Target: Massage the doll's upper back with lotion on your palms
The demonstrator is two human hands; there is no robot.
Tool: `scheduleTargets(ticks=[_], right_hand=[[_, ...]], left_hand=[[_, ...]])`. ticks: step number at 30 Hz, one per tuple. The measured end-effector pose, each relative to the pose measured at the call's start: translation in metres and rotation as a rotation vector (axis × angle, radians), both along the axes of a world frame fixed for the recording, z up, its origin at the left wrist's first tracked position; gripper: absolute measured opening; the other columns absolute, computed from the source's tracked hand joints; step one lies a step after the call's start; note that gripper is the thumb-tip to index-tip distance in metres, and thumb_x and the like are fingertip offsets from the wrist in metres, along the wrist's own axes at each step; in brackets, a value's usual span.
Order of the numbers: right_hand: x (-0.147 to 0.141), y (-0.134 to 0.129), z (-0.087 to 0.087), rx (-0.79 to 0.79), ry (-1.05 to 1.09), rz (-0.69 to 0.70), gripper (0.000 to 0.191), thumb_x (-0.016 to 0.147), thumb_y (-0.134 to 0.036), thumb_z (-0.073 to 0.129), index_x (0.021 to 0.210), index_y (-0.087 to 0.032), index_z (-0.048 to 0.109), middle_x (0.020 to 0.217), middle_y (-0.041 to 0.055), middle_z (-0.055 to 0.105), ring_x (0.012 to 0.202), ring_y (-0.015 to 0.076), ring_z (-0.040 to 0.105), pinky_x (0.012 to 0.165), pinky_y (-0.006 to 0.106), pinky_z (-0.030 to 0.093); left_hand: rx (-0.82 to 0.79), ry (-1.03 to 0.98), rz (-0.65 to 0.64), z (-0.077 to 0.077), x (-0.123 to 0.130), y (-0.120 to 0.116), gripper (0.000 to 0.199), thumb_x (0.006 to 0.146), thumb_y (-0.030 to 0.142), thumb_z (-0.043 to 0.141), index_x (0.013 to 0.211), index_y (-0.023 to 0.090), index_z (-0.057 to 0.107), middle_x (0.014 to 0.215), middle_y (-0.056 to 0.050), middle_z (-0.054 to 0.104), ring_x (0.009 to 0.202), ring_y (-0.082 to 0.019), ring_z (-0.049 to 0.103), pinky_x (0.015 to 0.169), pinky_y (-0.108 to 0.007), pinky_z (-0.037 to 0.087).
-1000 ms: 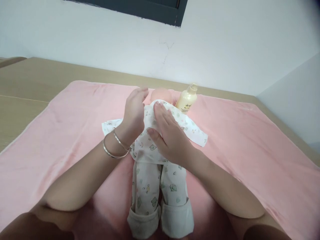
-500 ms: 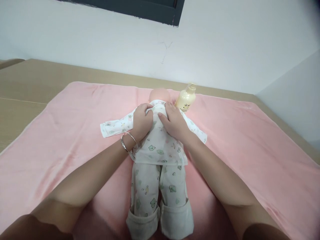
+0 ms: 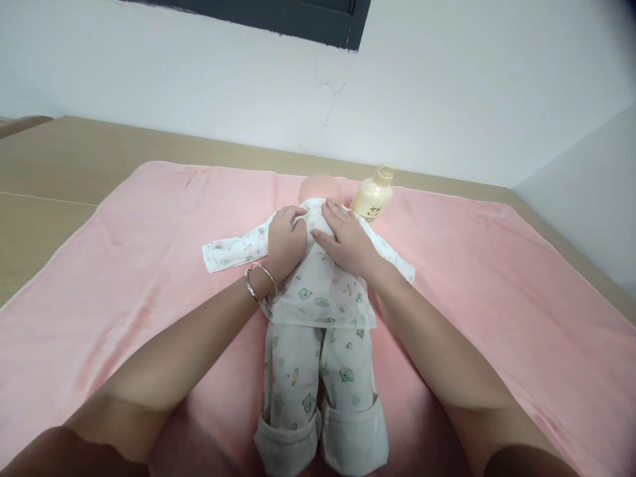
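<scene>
A doll [image 3: 320,187] lies on the pink blanket with its bare head away from me; whether it lies face up or face down I cannot tell. It wears a white long-sleeved top [image 3: 322,305] printed with small green animals, and matching trousers [image 3: 297,377] with turned-up cuffs. My left hand [image 3: 288,244], with bangles at its wrist, curls over the doll's left-side shoulder, the thumb bent in. Flat on the upper part of the top rests my right hand [image 3: 346,240], its fingers stretched toward the neck and its thumb apart.
A pale yellow pump bottle [image 3: 373,195] stands tilted in view just right of the doll's head. The pink blanket [image 3: 477,278] has some creases and covers much of the wooden table [image 3: 114,142]. Behind the table rises a white wall [image 3: 437,99] with a dark frame [image 3: 318,23].
My right hand's fingers have spread and shifted slightly across the top, away from the bottle. My left hand keeps its place on the shoulder. The whole view has shifted a little.
</scene>
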State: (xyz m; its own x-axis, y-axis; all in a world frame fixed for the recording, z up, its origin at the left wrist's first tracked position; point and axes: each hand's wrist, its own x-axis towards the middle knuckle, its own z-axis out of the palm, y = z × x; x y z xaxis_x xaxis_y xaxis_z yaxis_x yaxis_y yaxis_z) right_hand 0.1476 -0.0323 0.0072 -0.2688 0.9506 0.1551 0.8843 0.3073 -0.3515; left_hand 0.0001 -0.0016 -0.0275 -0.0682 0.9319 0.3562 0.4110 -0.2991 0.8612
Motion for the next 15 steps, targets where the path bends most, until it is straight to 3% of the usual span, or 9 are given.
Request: scheduleTargets(ticks=[3, 7, 10, 15], right_hand=[[-0.011, -0.011, -0.004, 0.031, -0.030, -0.085, 0.068, 0.105, -0.040, 0.035, 0.158, 0.003, 0.032, 0.168, 0.0221, 0.027, 0.159, 0.0362, 0.022, 0.130, 0.059, 0.020], [-0.027, -0.031, -0.008, 0.146, -0.070, -0.003, 0.059, 0.103, -0.025, 0.030, 0.156, -0.002, 0.040, 0.167, 0.0181, 0.033, 0.160, 0.0319, 0.022, 0.131, 0.057, 0.019], [-0.023, -0.024, -0.008, 0.128, -0.051, 0.008, 0.058, 0.101, -0.025, 0.035, 0.155, -0.004, 0.044, 0.167, 0.0158, 0.034, 0.159, 0.0316, 0.024, 0.131, 0.057, 0.019], [-0.008, -0.003, -0.009, 0.067, 0.027, -0.209, 0.064, 0.103, -0.039, 0.037, 0.153, 0.001, 0.043, 0.164, 0.0236, 0.037, 0.156, 0.0368, 0.029, 0.129, 0.058, 0.024]], left_hand=[[0.005, -0.004, -0.007, 0.000, 0.000, 0.000, 0.025, 0.081, 0.015, 0.045, 0.093, 0.021, 0.066, 0.111, -0.006, 0.074, 0.110, -0.022, 0.065, 0.106, -0.037, 0.049], [0.000, 0.000, 0.016, 0.000, 0.001, 0.001, 0.023, 0.080, 0.017, 0.046, 0.090, 0.020, 0.066, 0.105, -0.005, 0.074, 0.103, -0.021, 0.065, 0.102, -0.039, 0.052], [0.009, 0.004, 0.018, -0.001, 0.001, 0.001, 0.023, 0.080, 0.017, 0.045, 0.090, 0.020, 0.066, 0.103, -0.005, 0.074, 0.101, -0.021, 0.066, 0.100, -0.040, 0.052], [0.028, 0.014, 0.012, -0.003, 0.001, 0.003, 0.026, 0.080, 0.016, 0.044, 0.093, 0.020, 0.067, 0.108, -0.006, 0.074, 0.106, -0.022, 0.065, 0.102, -0.041, 0.051]])
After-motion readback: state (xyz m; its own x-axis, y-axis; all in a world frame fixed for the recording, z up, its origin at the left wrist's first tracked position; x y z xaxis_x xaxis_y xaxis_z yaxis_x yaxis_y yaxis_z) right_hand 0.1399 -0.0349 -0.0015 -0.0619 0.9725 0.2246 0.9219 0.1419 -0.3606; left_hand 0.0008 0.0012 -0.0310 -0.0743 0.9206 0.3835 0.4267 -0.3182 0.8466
